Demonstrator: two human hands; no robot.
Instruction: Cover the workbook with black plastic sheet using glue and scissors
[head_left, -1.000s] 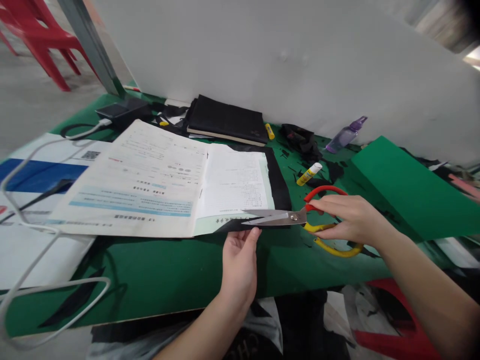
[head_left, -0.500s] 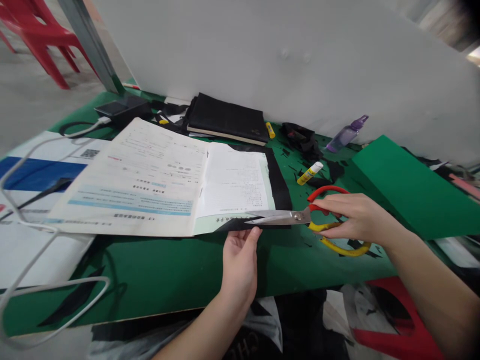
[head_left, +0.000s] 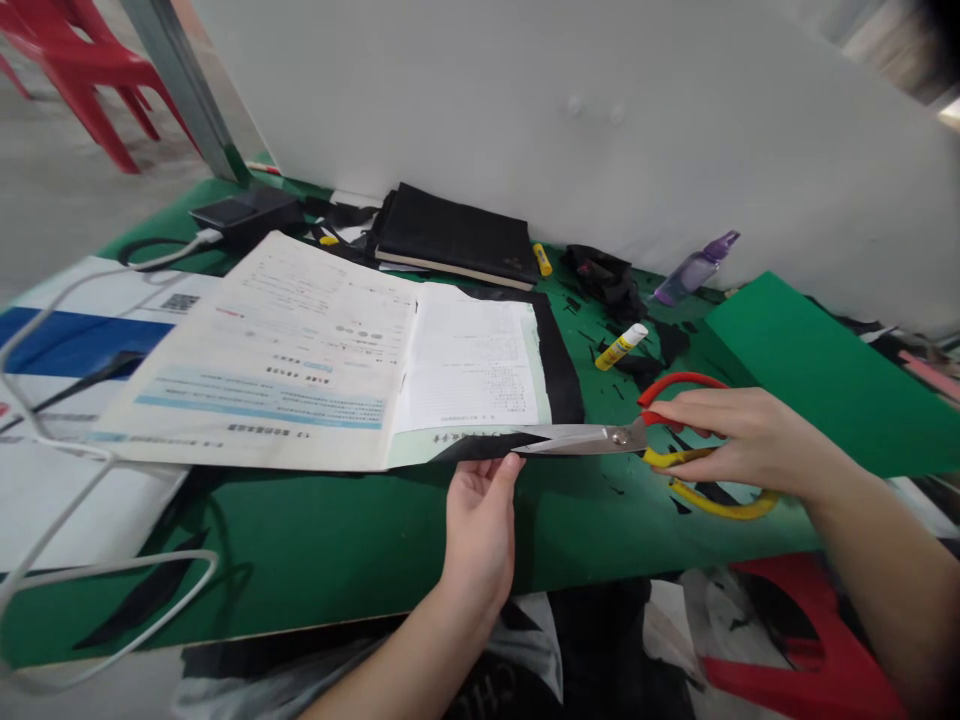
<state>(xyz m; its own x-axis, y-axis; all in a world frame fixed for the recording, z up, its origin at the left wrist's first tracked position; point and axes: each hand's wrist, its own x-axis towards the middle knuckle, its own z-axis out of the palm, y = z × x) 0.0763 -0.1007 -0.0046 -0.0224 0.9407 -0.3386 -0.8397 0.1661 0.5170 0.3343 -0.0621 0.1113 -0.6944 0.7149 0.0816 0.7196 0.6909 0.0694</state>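
Observation:
An open book (head_left: 277,370) with printed pages lies on the green table. Black paper (head_left: 564,385) sticks out past its right and near edges. My left hand (head_left: 480,515) is closed at the near edge, thumb on top, pinching the black paper (head_left: 480,447); the fingertips are partly hidden beneath. In my right hand (head_left: 750,440) is a pair of scissors (head_left: 619,437) with red and yellow handles. Its blades point left, slightly parted, and lie over the black strip just right of my left thumb.
Behind the book lie a black-covered notebook (head_left: 457,235) and a black device (head_left: 247,210) with a white cable (head_left: 56,440). A glue stick (head_left: 622,347), purple spray bottle (head_left: 694,270) and green board (head_left: 825,370) are on the right. Black scraps litter the table (head_left: 300,560).
My right hand has drawn the scissors to the right, so the blade tips sit farther from the book's spine. My left hand and the book stay nearly still.

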